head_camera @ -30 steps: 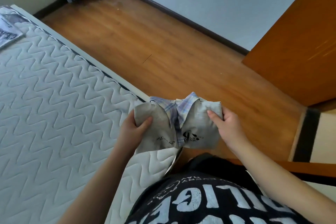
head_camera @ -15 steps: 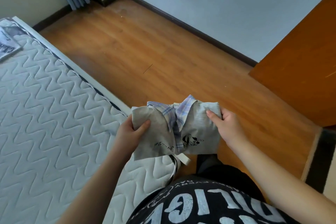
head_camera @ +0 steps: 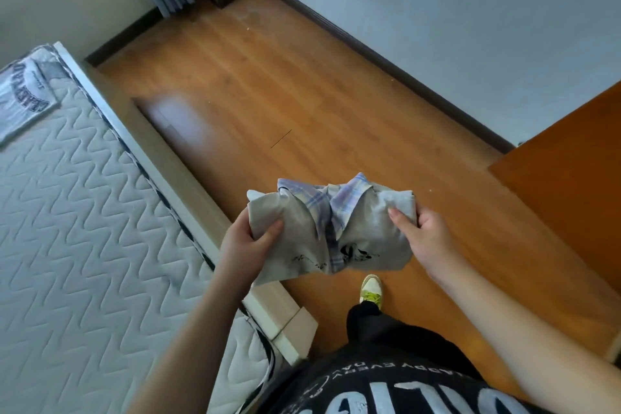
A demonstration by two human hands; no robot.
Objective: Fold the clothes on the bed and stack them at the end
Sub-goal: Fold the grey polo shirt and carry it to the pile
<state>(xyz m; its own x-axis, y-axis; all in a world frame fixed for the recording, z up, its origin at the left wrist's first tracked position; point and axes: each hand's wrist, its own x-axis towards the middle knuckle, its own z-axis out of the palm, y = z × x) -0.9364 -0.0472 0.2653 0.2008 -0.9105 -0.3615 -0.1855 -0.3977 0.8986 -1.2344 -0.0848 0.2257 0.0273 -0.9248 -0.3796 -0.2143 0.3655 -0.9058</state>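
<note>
The bed [head_camera: 84, 228] sits off to the left, and the folded grey shirt [head_camera: 331, 232] is up in the air over the floor beside it. Left hand [head_camera: 247, 242] and right hand [head_camera: 425, 235] each pinch a side, so a loose grip probably lets the fold flop open.

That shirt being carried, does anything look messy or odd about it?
The folded grey shirt, held by the left hand and right hand, is bunched: its plaid collar sticks up crookedly. It hangs over the floor, beside the bed.
</note>
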